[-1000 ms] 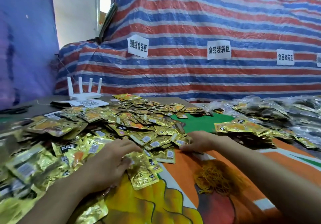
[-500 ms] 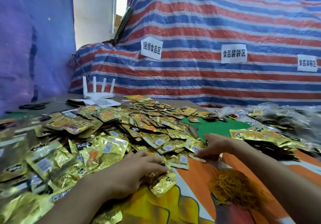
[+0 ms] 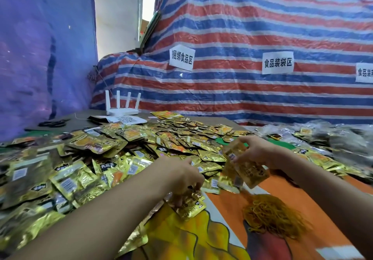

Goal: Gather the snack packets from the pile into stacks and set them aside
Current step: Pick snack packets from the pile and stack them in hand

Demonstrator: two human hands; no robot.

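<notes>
A wide pile of gold snack packets (image 3: 125, 151) covers the left and middle of the table. My left hand (image 3: 181, 176) reaches down at the pile's near edge and pinches a few gold packets (image 3: 189, 205) that hang below its fingers. My right hand (image 3: 256, 153) is lifted above the table and grips a small bunch of packets (image 3: 246, 171), blurred by motion, tilted toward the left hand. The hands are about a hand's width apart.
A heap of yellow rubber bands (image 3: 272, 214) lies on the orange cloth (image 3: 228, 203) below my right hand. More packets and clear bags (image 3: 323, 138) sit at the right. A white router (image 3: 122, 109) and black scissors (image 3: 53, 123) stand at the back left. A striped tarp (image 3: 242, 90) rises behind.
My right hand has risen off the pile with a bunch of packets. My left hand has closed on a few packets and lifted them slightly. The view has shifted.
</notes>
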